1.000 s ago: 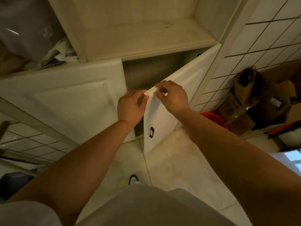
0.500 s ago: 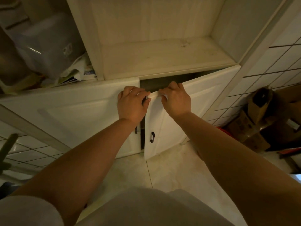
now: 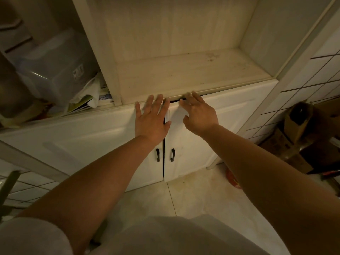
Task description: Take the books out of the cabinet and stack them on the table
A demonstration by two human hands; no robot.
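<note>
Both flat hands (image 3: 151,119) against cabinet doors (image 3: 193,137)

Dim, warm yellowish light; wide-angle bending at edges; motion blur on fingertips (image 3: 187,97); deep shadow far right.

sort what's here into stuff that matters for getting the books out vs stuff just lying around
Job in hand:
left cabinet door, under the left hand
right cabinet door, under the right hand
two dark door handles
No books or table in view.

Lying about:
clear plastic bin
loose papers
cardboard boxes
red object on the floor
</note>
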